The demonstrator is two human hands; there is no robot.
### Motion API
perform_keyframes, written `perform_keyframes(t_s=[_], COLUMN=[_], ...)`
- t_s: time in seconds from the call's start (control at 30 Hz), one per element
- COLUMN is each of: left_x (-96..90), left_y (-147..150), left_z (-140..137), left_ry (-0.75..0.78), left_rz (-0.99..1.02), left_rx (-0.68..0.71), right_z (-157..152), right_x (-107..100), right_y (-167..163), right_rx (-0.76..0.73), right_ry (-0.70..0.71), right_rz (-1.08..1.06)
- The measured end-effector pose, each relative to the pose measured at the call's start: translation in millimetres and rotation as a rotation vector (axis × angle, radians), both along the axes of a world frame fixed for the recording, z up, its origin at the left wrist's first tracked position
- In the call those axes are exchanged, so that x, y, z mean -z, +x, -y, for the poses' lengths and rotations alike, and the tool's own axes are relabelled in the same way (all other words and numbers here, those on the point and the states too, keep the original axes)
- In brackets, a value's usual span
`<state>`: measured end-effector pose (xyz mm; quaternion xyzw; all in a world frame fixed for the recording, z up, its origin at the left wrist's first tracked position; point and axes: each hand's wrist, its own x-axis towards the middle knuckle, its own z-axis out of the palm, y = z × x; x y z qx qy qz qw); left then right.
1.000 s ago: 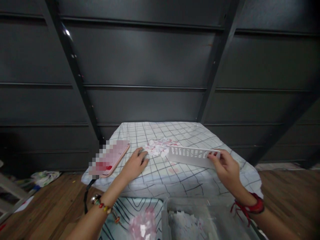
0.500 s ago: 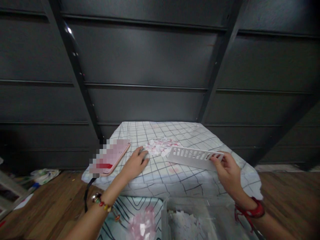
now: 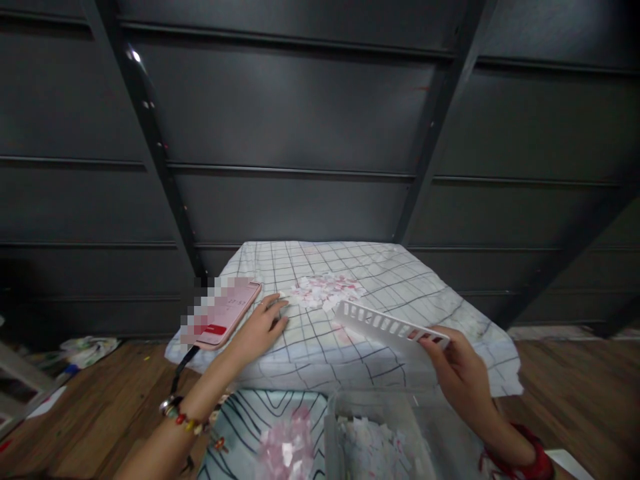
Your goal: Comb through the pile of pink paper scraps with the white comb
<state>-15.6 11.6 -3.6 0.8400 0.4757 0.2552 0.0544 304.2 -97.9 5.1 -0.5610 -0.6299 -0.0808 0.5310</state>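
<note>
Right hand (image 3: 463,377) pinches 1 white slotted piece (image 3: 383,325); left hand (image 3: 257,335) (loosely spread) rests beside paper scraps (image 3: 327,291).

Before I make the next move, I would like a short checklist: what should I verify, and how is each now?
1. Right hand grips white slotted piece: ok, by its right end.
2. Left hand apart from paper pieces: cannot tell, very close.
3. Paper pieces in a tight pile: not ok, loosely spread on checked cloth.
4. Phone apart from paper pieces: ok, left hand is between.
5. Clear bin uncovered: cannot tell.
</note>
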Motion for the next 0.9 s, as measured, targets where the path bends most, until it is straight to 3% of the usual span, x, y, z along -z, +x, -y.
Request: perform_keyframes(t_s=[0.27,0.57,0.9], left_x=[2.4,-1.2,-0.8], left_y=[-8.8,-6.6,-5.4], left_z=[5.7,10.2,9.3], left_ry=[0.039,0.01,0.017], left_rz=[-0.018,-0.023,-0.035], left_rx=[0.005,-0.002,-0.009], right_z=[1.8,15.0,40.0], right_x=[-3.9,-10.5,-24.6], right_y=[-1.0,-26.0,-67.7], right_rx=[0.044,-0.041,-0.289], right_ry=[0.061,0.1,0.066], right_rz=[0.118,0.242,0.173])
